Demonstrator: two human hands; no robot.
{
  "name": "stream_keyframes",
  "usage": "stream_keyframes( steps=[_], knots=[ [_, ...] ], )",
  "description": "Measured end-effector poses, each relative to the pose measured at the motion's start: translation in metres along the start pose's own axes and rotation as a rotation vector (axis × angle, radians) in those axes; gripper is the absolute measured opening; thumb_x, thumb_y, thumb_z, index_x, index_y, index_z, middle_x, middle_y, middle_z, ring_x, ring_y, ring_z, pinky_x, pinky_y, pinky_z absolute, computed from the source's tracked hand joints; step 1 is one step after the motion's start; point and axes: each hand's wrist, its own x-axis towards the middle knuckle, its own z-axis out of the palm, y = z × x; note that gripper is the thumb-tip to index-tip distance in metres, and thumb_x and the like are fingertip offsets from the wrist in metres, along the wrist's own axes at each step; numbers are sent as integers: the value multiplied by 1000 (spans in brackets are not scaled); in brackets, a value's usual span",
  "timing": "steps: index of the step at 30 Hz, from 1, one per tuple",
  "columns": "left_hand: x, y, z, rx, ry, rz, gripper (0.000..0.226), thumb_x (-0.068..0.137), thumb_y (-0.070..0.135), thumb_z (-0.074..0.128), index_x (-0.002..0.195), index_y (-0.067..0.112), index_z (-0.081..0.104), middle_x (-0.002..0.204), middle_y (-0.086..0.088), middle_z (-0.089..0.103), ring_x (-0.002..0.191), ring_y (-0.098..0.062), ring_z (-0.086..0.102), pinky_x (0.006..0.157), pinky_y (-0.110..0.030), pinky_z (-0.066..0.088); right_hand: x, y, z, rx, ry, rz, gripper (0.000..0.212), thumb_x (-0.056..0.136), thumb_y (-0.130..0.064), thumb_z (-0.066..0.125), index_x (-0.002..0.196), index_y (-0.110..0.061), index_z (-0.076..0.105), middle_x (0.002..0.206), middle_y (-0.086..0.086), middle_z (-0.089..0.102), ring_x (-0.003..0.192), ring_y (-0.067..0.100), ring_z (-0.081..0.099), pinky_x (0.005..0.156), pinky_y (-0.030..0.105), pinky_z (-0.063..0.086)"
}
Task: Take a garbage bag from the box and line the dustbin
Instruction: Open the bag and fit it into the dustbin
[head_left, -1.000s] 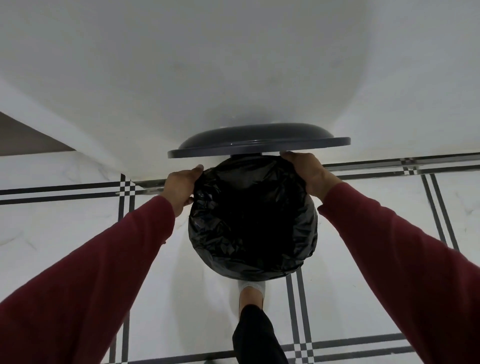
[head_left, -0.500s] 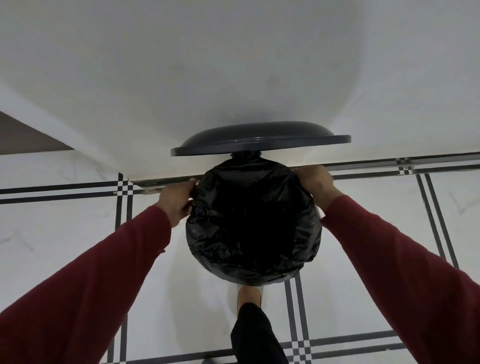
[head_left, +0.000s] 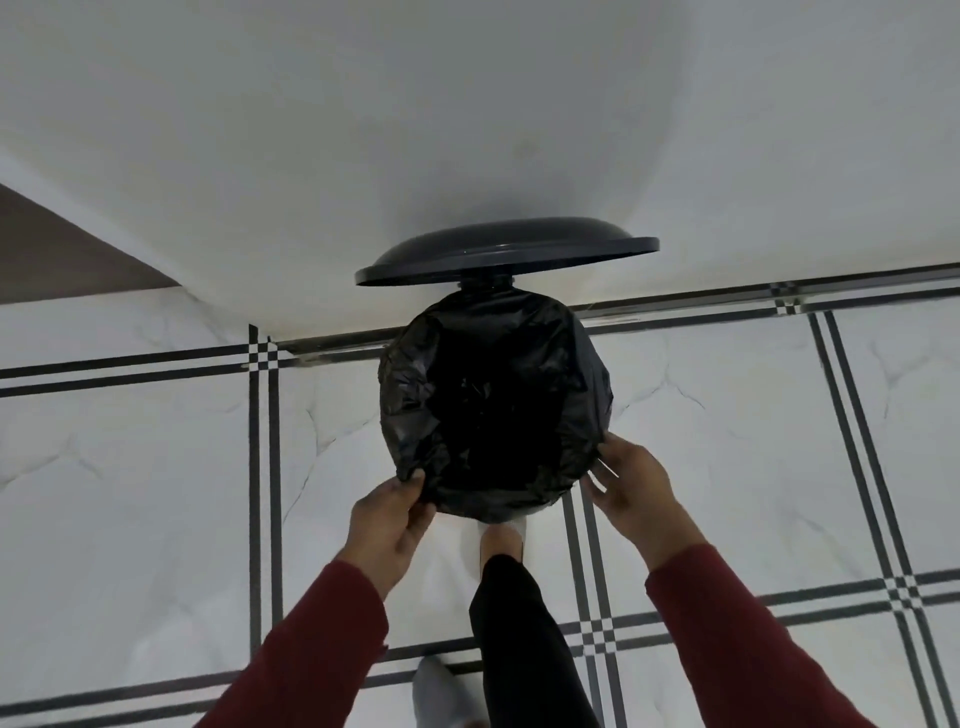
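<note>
The left hand (head_left: 387, 525) pinches the near-left edge of the black garbage bag (head_left: 493, 410), its fingers (head_left: 410, 486) curled closed on a fold of the plastic. The right hand (head_left: 631, 493) is at the bag's near-right edge with its fingers (head_left: 602, 480) loosely spread, the tips touching the plastic; whether they actually grip it cannot be told. Both arms wear dark red sleeves (head_left: 748, 639).

The bag is spread over the mouth of the dustbin, its crumpled rim folded outward all round so that the bin's own body is hidden beneath it. Beyond the bag, the grey lid (head_left: 506, 252) stands tipped up against the white wall (head_left: 467, 104). Just nearer than the bag, a foot in a white slipper (head_left: 501, 540) with a black trouser leg (head_left: 524, 649) is planted at the bin's base, between the two hands. The bin stands on a white marbled floor (head_left: 156, 493) crossed by black double lines.
</note>
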Motion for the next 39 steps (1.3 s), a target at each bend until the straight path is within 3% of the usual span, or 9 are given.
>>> stream_keyframes(
  steps=[5,10,15,19,23,27,33,36,39],
  knots=[
    [8,-19,-12,-33,0,-66,17,103,1,54,99,7,70,87,-7,67,70,-13,56,59,-22,52,12,0,-7,46,-16,228,28,85,4,46,92,-12,68,87,7,66,84,24,66,80,38,57],
    [17,-18,-15,243,-28,-69,25,100,0,52,109,13,71,94,-3,71,86,-17,63,79,-31,47,17,6,-4,149,-90,208,12,75,-8,46,81,-14,55,74,4,56,72,23,56,79,42,54],
    [31,-13,-13,213,21,-131,12,102,6,56,109,1,64,80,-11,65,64,-17,61,51,-23,56,18,17,-1,193,-97,219,17,64,-4,49,77,-14,53,91,10,57,89,30,58,88,54,54],
    [29,-2,-1,-190,-71,-230,16,102,4,49,109,-2,62,97,-20,71,94,-31,68,82,-43,60,22,21,0,345,-62,217,23,80,-5,46,94,-4,64,106,15,60,108,34,60,107,48,47],
    [29,-3,5,-450,-93,-210,28,102,14,39,109,3,63,116,-17,67,103,-33,66,90,-47,53,26,24,7,411,-47,202,27,81,-3,43,90,-3,69,93,14,70,97,32,67,101,44,52],
    [30,-6,1,-614,-168,-216,33,92,32,55,110,5,65,123,-23,67,119,-39,65,105,-53,50,31,28,12,452,-20,174,31,89,-1,39,93,-4,70,85,12,76,88,29,71,90,43,56],
    [34,-1,12,-335,-79,-102,19,104,7,51,111,1,68,99,-16,79,81,-24,79,64,-31,64,38,26,8,124,50,36,17,91,6,55,100,-5,64,91,12,65,84,22,68,90,38,60],
    [33,2,16,-244,-4,-26,22,103,-3,46,112,-1,66,95,-15,76,82,-23,75,60,-27,63,37,19,6,62,86,8,15,98,0,49,96,-11,60,94,9,63,79,20,65,68,28,62],
    [38,0,14,-305,20,-23,31,97,1,46,120,3,65,104,-14,72,91,-25,71,71,-32,65,29,6,2,157,56,121,9,84,-17,54,83,-10,60,91,11,66,85,30,66,83,38,58]
  ],
)
